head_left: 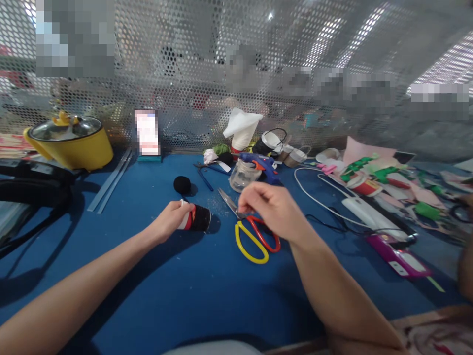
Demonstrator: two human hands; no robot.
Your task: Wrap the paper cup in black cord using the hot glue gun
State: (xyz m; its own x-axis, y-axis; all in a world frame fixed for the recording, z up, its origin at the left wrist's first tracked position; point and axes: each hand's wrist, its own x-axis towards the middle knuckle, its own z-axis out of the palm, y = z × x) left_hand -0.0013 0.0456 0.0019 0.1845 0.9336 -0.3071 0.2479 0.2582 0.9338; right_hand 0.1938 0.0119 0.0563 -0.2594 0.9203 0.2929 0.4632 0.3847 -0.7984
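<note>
My left hand (pixel 170 219) is closed round a small paper cup wrapped in black material (pixel 197 218), held on its side just above the blue table (pixel 155 286). My right hand (pixel 269 207) hovers above a pair of scissors with one red and one yellow handle (pixel 251 231), its fingers pinched together on something too small to make out. The scissors lie flat, blades pointing up-left. A black pompom (pixel 182 184) rests just beyond the cup.
A blue hot glue gun (pixel 264 165) and a glass jar (pixel 242 175) stand behind the scissors. A yellow pot with lid (pixel 70 140) sits far left. White cable, power strip (pixel 364 209), a magenta object (pixel 397 254) and craft scraps crowd the right. A perforated metal screen (pixel 207 74) backs the table.
</note>
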